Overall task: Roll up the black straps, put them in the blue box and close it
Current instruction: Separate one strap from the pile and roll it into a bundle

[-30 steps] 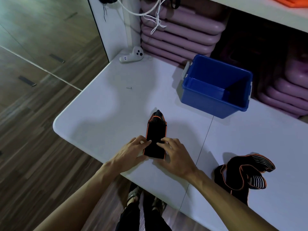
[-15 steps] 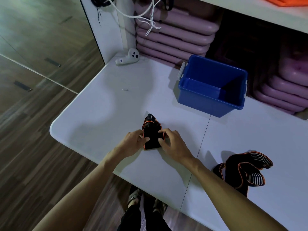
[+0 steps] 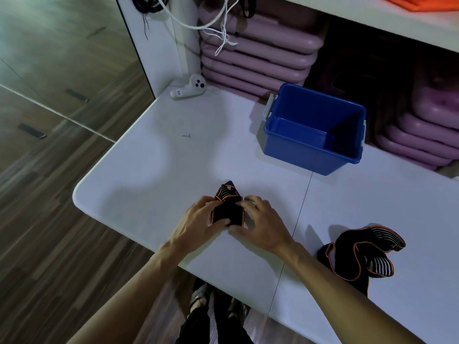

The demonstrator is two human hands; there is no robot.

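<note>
A black strap with orange edging [image 3: 227,209] lies partly rolled near the white table's front edge. My left hand [image 3: 197,220] grips the roll from the left and my right hand [image 3: 260,220] grips it from the right, with a short striped tail sticking out beyond the fingers. A second black strap [image 3: 357,254] lies loose and crumpled at the right, untouched. The blue box [image 3: 310,147] stands open and empty further back on the table; no lid is in view.
A white handheld controller [image 3: 188,90] lies at the table's back left corner, and a small screw [image 3: 185,135] sits mid-table. Stacked purple pads [image 3: 255,53] fill the shelf behind. White cords [image 3: 221,33] hang above. The table [image 3: 139,180] edge is close to me.
The strap has been rolled from the near end away from me; the flat length has shortened to a small tail. Both hands moved forward with the roll.
</note>
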